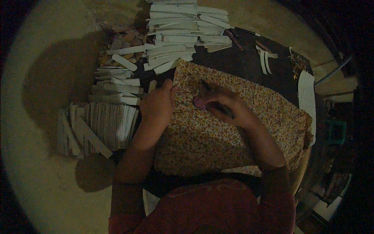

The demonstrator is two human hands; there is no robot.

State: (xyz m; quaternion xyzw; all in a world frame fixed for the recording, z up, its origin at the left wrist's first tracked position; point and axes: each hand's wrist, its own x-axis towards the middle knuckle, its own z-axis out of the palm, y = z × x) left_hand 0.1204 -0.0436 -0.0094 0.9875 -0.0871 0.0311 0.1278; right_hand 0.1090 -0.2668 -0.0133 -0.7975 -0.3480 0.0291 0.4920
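Floral cloth [218, 144], yellowish with a small orange print, lies spread over my lap and onto the near edge of the dark tabletop [241, 62]. My left hand [157, 105] rests on the cloth's left edge, fingers curled over it and pressing it down; its grip is closed on the fabric. My right hand [220, 103] sits just beside it, toward the middle of the cloth, its grip clamped on a dark, slender tool [206, 87] whose tip points up and away from me. The light is too dim for me to tell what kind of tool it is. The two hands are near each other but not touching.

Beyond my hands, at the far edge of the tabletop, pale flat sticks [183, 35] with rounded ends are heaped in a loose pile. More of them are stacked in a lower pile [115, 85] to the left, and a packed bundle of thin slats [101, 126] stands on the earthen floor [43, 163] beside my left arm. Two curved pale strips [265, 60] lie on the tabletop well to the right, and a long pale board [307, 93] lies along its right rim.
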